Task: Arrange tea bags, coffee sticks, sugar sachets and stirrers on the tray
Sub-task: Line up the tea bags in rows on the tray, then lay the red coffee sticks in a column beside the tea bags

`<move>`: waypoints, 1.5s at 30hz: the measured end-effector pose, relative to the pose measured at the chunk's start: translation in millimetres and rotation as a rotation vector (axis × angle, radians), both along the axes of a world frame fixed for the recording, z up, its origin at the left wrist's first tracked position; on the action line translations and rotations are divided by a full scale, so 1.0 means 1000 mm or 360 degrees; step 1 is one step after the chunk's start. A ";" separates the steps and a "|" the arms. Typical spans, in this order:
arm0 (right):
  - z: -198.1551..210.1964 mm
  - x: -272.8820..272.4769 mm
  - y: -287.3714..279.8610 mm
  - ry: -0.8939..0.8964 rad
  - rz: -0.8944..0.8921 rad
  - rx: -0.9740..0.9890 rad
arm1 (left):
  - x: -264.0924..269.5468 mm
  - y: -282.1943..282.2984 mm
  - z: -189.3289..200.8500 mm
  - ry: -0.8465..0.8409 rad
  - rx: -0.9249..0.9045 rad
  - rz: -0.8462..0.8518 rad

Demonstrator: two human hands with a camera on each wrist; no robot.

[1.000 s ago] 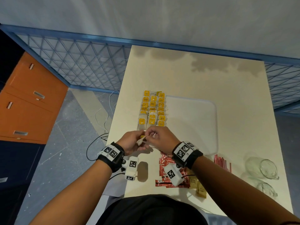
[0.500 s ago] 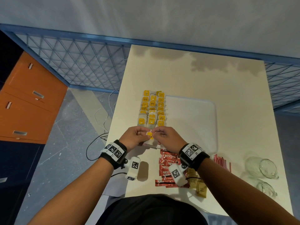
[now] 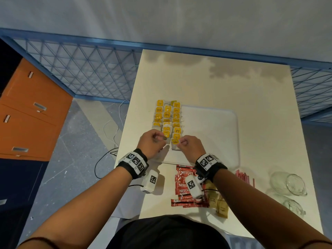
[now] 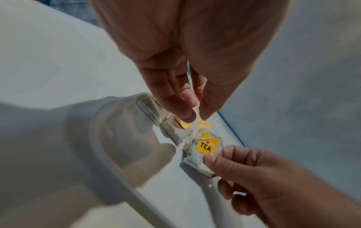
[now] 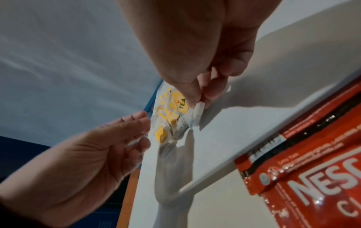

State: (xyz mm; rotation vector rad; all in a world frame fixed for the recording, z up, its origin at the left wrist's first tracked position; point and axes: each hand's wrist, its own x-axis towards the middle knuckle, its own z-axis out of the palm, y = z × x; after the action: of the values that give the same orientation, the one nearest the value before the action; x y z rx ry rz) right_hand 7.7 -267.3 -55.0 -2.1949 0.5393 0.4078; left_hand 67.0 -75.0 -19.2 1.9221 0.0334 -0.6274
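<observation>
Yellow tags mark the tea bags (image 3: 168, 119), laid in three columns on the left strip of the white tray (image 3: 212, 133). The newest bag (image 3: 175, 143) sits at the 6 o'clock end of the right-hand column, TEA tag up. The right hand (image 3: 191, 147) pinches this bag's near corner between thumb and forefinger. The left hand (image 3: 151, 143), at 9 o'clock of the bag, pinches a thin white strand, apparently the bag's string, between curled fingertips (image 4: 187, 114).

Doing the step well, as I judge it: press the bag flat in line with its column, tag square to the ones above, and tuck the string under or alongside so it does not trail across the middle column. Release the string first, then the corner, so the light paper does not drag off line. Keep wrists low; a brush of the knuckles could disturb the neighbouring rows.

Still waiting on the tabletop at 6 o'clock of the tray: red coffee sticks (image 3: 186, 187), tan sugar sachets (image 3: 218, 203), red stirrers (image 3: 243, 177). Two glass cups (image 3: 289, 184) lie at 4 o'clock.

Hard to make out:
- where the string ends; it blurs into the bags in the left wrist view
- whether the bag rests fully on the tray or is partly lifted
- the coffee sticks, partly covered by the right wrist camera
- the tray's near left corner, behind the hands
- print on the sachets
</observation>
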 end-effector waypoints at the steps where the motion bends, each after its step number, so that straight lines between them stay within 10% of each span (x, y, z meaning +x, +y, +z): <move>1: -0.001 0.001 -0.001 0.0014 0.0005 -0.0017 | 0.003 -0.001 -0.002 -0.0120 0.0123 -0.0099; 12: 0.006 -0.001 0.005 -0.0007 0.0134 -0.0331 | 0.020 -0.025 -0.010 -0.0468 0.1087 -0.1019; 38: 0.019 -0.008 -0.004 -0.0090 0.0400 -0.0261 | 0.012 -0.018 -0.007 -0.0475 0.0993 -0.1054; 45: 0.046 -0.047 -0.019 -0.0082 0.0623 -0.0278 | -0.025 -0.002 0.010 -0.0577 0.0860 -0.1422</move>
State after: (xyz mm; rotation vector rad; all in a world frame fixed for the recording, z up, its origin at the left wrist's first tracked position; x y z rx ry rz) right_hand -39.1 -286.3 -9.4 -2.4771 0.1158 0.5232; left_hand 42.0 -76.7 -8.7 2.5277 -1.0245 -0.8883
